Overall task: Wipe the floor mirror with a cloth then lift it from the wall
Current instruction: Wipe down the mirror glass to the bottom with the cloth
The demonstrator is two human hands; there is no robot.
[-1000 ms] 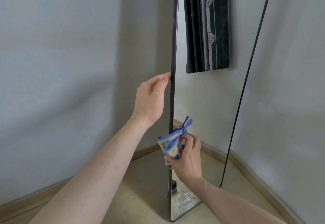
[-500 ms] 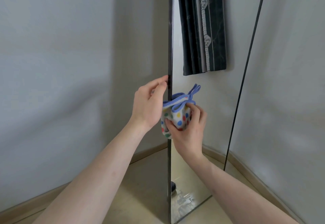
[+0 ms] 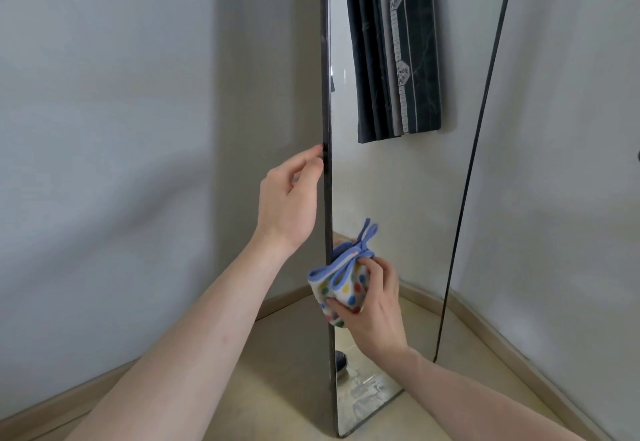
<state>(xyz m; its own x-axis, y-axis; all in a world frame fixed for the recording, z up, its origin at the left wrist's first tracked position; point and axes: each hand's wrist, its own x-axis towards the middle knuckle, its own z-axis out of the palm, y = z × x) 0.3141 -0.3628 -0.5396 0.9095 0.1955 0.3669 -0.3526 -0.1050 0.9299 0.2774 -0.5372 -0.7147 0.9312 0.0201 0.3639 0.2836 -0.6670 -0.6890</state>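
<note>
Two hands at work on tall, thin, dark-framed floor mirror [image 3: 398,198], standing on beige floor [image 3: 277,388] in a corner, seen nearly edge-on, lower end on the floor, top out of view. Whether the top touches the pale grey wall [image 3: 104,128] cannot be told.

Left hand [image 3: 287,198]: fingertips and thumb laid against the mirror's dark near edge, fingers only lightly curled, no full wrap visible. Likely purpose: steadying the leaning panel so wiping pressure does not shift it.

Right hand [image 3: 372,305]: grip closed, fingers and thumb curled round a bunched white cloth with coloured dots and blue trim [image 3: 341,283]. Cloth pressed on the glass just beside the near edge, below the left hand, roughly a third of the way up the visible panel. Blue loop of the trim sticking up free. Bunching probably gives a firm pad for rubbing.

Reflected in the glass: dark patterned curtain [image 3: 398,52], wall and skirting; smeared, streaky patch near the bottom of the glass [image 3: 363,395], so the lower part judged not yet clean.

Stage judged: wiping under way; lifting not begun. Risk noted: thin panel may slide on smooth floor under side pressure.
</note>
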